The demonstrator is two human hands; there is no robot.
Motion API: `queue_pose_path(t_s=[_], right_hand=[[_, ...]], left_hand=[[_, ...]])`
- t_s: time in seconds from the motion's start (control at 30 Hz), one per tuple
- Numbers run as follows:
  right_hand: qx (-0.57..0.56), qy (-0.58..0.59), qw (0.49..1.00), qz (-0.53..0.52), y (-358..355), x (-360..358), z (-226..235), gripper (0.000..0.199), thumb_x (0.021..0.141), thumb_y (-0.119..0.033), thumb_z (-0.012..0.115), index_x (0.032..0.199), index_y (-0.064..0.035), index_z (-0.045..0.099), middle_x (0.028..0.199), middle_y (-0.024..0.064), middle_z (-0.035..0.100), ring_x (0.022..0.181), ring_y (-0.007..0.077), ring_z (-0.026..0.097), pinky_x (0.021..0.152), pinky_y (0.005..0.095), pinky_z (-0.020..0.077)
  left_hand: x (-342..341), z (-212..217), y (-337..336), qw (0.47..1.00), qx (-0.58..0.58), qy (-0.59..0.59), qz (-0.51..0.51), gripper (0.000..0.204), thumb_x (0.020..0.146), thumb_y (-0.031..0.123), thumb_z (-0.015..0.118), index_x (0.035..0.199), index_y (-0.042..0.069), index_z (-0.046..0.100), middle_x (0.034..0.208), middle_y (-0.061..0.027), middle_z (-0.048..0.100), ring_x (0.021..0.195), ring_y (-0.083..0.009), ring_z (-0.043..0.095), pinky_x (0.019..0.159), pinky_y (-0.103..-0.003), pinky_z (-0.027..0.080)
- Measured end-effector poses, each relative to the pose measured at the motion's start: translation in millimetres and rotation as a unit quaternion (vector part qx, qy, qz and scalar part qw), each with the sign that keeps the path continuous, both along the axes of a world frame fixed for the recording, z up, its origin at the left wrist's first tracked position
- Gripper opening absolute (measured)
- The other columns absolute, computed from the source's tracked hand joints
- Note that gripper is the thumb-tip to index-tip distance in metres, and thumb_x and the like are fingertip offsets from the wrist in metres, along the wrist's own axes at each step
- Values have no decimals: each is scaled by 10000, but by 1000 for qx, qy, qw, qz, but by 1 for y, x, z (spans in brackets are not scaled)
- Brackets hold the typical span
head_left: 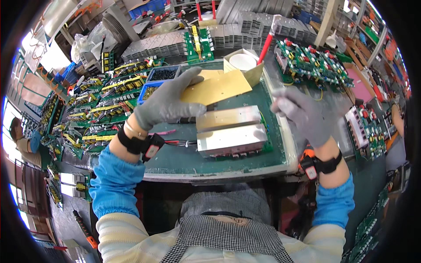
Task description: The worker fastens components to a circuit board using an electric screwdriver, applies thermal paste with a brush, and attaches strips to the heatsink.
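We reach forward with both arms, each in a blue sleeve cuff over striped cream sleeves, with a black wrist strap carrying a small red-marked device. Our left hand [169, 103], in a grey knit glove, lies palm down with the fingers stretched out toward the right and the thumb spread upward. Our right hand [302, 115], gloved the same, is raised and blurred, its fingers curled loosely inward, and stays well apart from the left.
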State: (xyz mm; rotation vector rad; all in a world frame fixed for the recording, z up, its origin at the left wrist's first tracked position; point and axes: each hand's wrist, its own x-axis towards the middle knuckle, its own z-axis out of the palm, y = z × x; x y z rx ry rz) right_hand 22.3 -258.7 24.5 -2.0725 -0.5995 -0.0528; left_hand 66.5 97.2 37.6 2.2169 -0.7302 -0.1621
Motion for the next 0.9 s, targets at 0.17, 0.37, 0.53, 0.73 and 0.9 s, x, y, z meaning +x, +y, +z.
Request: queue_pose_path(t_s=[0.17, 0.37, 0.53, 0.73, 0.9], right_hand=[[110, 142, 984, -14, 43, 0, -1, 493, 960, -250, 599, 1326, 67, 511, 907, 68, 639, 764, 97, 587, 684, 248, 487], [-9, 24, 999, -33, 29, 17, -24, 438, 908, -164, 616, 1293, 37, 561, 883, 40, 623, 820, 112, 574, 766, 272, 482], [-42, 62, 997, -14, 19, 24, -61, 336, 924, -159, 611, 1210, 15, 637, 1059, 80, 695, 973, 116, 612, 898, 285, 483], [-19, 88, 996, -6, 18, 9, -68, 296, 946, -160, 622, 1174, 27, 644, 1014, 48, 683, 948, 105, 597, 874, 275, 478], [1, 117, 993, 26, 13, 15, -68, 287, 944, -164, 630, 1158, 27, 647, 989, 29, 662, 939, 91, 579, 867, 267, 470]], left_hand=[[-38, -18, -10, 989, 43, -139, -22, 1037, 709, 563, 792, 1436, -51, 379, 1323, -264, 557, 1255, -414, 520, 1059, -442, 409], [-54, -34, -47, 952, 118, -281, -1, 943, 748, 537, 756, 1408, -41, 411, 1288, -245, 567, 1182, -430, 531, 1022, -469, 415], [-53, -58, -54, 934, 135, -327, 47, 923, 751, 560, 734, 1406, -15, 430, 1295, -227, 573, 1213, -426, 521, 1046, -464, 405], [-59, -73, -13, 982, -112, 14, 155, 653, 884, 310, 705, 1392, -26, 469, 1305, -175, 596, 1217, -270, 568, 1028, -372, 441], [-60, -90, -8, 956, -107, 52, 268, 572, 906, 266, 696, 1368, -8, 501, 1302, -227, 594, 1182, -310, 604, 1010, -337, 461]])
